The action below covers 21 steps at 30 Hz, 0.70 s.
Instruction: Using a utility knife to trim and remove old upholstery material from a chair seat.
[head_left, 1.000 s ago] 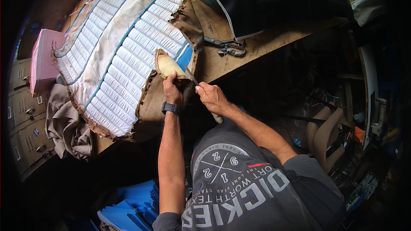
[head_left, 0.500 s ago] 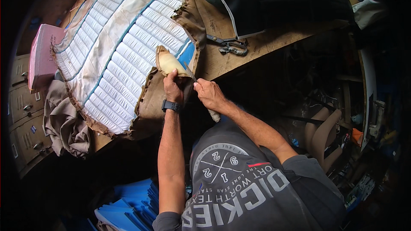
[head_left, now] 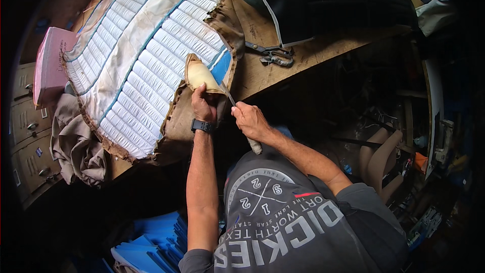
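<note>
An upholstery seat cover (head_left: 151,71) lies with its ribbed white backing facing up, edged in frayed brown material. My left hand (head_left: 203,105) pinches the cover's turned-back corner flap (head_left: 202,75), whose inner face is cream, with the thumb on top. In my right hand (head_left: 251,121) is a knife (head_left: 230,95), its narrow blade pointing up and left, its tip at the flap's right edge. The knife's pale, wrapped-looking handle sticks out below my fist. A blue strip (head_left: 221,67) shows on the cover just above the blade.
Dark-handled scissors (head_left: 273,53) lie on the wooden table (head_left: 273,77) right of the cover. Black padded upholstery (head_left: 338,5) covers the far right of the table. A pink block (head_left: 49,68) and crumpled brown cloth (head_left: 76,141) are at left, beside metal drawers (head_left: 33,154).
My right hand has drawn the knife slightly down and to the right, so more of the blade shows. My left hand keeps its hold on the flap.
</note>
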Available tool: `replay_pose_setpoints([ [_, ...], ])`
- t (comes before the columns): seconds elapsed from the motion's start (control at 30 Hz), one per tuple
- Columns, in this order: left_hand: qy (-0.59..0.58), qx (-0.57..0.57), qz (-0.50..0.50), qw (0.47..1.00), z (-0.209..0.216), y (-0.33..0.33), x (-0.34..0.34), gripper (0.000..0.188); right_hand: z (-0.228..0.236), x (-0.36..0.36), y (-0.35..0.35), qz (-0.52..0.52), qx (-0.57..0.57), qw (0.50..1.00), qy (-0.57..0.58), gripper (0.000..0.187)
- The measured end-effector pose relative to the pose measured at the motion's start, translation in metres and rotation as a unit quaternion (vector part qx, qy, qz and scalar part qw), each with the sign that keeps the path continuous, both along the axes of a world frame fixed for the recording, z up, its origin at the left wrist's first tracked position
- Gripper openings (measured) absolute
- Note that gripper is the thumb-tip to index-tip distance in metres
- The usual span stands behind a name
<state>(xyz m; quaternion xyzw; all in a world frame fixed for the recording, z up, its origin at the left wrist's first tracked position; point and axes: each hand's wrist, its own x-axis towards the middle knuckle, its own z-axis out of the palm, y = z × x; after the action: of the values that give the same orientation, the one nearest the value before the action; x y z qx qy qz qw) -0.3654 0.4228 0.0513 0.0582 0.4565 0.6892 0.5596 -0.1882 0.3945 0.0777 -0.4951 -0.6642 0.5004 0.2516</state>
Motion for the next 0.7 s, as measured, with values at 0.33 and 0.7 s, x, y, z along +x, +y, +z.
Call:
replay_pose_setpoints([
  [0.33, 0.000, -0.002, -0.001, 1.000, -0.005, 0.002, -0.001, 0.020, -0.003, -0.007, 0.001, 0.012, -0.010, 1.000, 0.018, 0.035],
  [0.7, 0.737, -0.032, -0.070, 0.671, 0.083, -0.009, 0.003, 0.044, -0.029, 0.015, -0.009, -0.003, -0.063, 0.998, 0.031, 0.034],
])
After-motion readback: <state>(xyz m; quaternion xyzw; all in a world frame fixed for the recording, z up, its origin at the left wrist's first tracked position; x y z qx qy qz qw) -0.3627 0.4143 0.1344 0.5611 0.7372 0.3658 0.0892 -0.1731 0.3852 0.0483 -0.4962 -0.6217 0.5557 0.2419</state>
